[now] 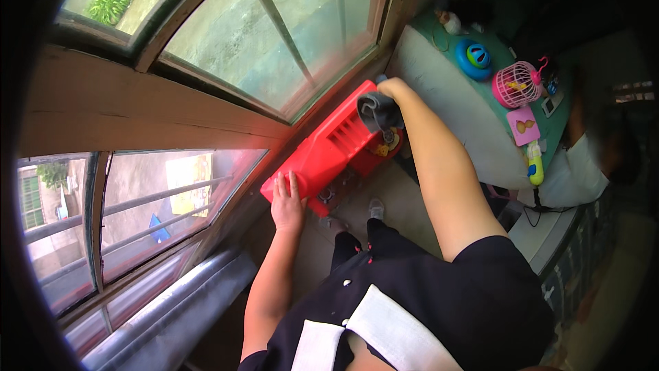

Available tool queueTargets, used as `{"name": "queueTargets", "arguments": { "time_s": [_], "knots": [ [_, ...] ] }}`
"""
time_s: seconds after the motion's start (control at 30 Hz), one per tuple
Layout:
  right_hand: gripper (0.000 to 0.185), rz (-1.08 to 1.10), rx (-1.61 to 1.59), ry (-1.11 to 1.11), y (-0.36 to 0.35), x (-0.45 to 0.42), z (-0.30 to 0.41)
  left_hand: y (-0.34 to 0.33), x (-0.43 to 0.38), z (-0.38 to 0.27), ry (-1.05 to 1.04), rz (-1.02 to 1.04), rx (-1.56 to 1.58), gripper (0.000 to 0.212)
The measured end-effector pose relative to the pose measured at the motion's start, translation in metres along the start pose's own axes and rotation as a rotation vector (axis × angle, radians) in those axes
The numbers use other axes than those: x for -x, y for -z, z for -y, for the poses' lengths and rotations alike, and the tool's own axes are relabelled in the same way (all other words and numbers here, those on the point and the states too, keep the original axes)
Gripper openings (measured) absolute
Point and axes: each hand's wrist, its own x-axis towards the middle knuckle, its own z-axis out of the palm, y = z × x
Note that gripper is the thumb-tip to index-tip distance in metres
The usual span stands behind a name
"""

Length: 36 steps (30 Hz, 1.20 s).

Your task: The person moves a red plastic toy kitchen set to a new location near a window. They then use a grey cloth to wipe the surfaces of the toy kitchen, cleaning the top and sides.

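Note:
A red plastic unit (329, 152) with a slatted side stands below the window, running diagonally in front of me. My left hand (288, 209) lies flat on its near end with the fingers slightly apart, gripping nothing. At the far end, my right hand (392, 89) grips a bunched dark grey cloth (378, 112). The cloth hangs over the edge of the red plastic. My right fingers are partly hidden behind the hand. Under the cloth, small yellow items (383, 149) show in a lower red part of the unit.
Wood-framed windows (257, 36) with bars line the left. On the right, a green-topped table (489, 82) bears a pink toy birdcage (517, 85), a blue ring-shaped toy (472, 59), a pink card (523, 125) and a yellow-green toy (535, 162). A person in a white top (582, 175) is beside it.

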Motion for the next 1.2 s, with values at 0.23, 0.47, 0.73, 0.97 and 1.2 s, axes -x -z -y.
{"name": "queueTargets", "arguments": {
  "time_s": [0.23,0.47,0.73,0.97,1.2],
  "knots": [
    [0.016,-0.005,-0.633,-0.188,-0.018,0.020,-0.045,0.002,0.007,0.000,-0.029,-0.021,-0.021,0.087],
    [0.016,0.431,-1.396,-0.080,-0.043,0.054,-0.070,0.006,0.005,-0.003,0.004,0.007,-0.001,0.084],
    [0.018,0.467,-1.571,-0.089,-0.114,0.092,-0.056,0.004,0.004,-0.002,0.002,0.003,-0.001,0.085],
    [0.031,0.112,-1.415,-0.037,-0.168,0.116,-0.019,-0.002,0.006,-0.001,-0.012,-0.052,-0.021,0.085],
    [0.036,0.099,-0.860,0.133,-0.147,0.157,-0.034,-0.006,0.012,0.008,0.002,-0.063,-0.002,0.086]
  ]
}}
